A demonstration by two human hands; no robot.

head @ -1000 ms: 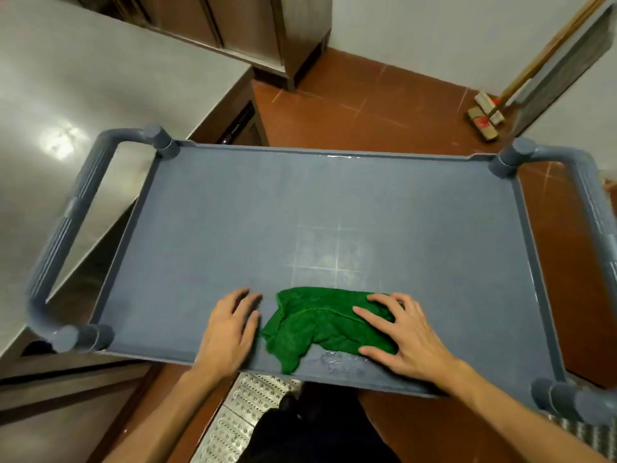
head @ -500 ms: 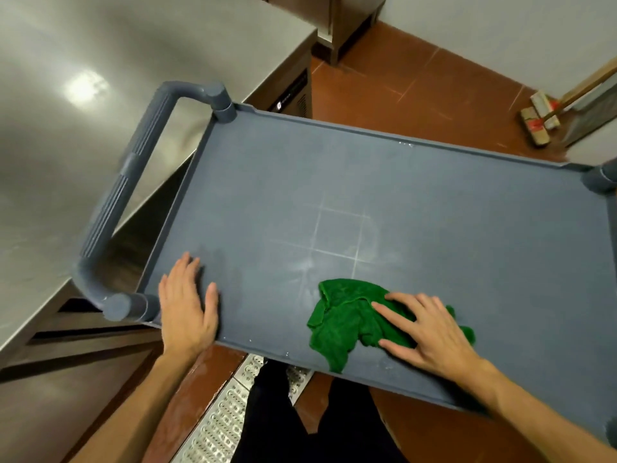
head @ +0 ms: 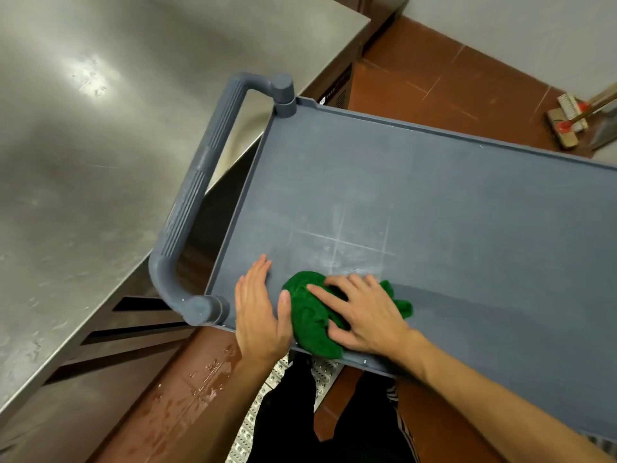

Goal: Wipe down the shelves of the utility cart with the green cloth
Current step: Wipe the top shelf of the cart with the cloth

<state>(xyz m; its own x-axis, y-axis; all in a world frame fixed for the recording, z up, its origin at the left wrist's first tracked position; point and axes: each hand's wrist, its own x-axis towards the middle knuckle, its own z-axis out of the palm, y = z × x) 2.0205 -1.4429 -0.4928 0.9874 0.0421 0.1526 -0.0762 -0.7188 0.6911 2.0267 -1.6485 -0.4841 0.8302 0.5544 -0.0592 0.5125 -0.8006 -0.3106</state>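
The grey utility cart's top shelf fills the middle and right of the view. A crumpled green cloth lies at its near left edge, one corner hanging over the rim. My right hand presses flat on the cloth with fingers spread. My left hand rests flat on the shelf just left of the cloth, its thumb touching the cloth's edge. A darker wet streak runs across the shelf to the right of the cloth. Faint white lines mark the shelf above it.
The cart's grey handle curves along its left end. A steel counter stands close on the left. Wet red floor tiles and a metal drain grate lie below. A brush leans at the far right wall.
My right hand has slid the cloth leftward along the near edge toward my left hand, leaving a wet streak. The left hand now touches the cloth. The view has swung left.
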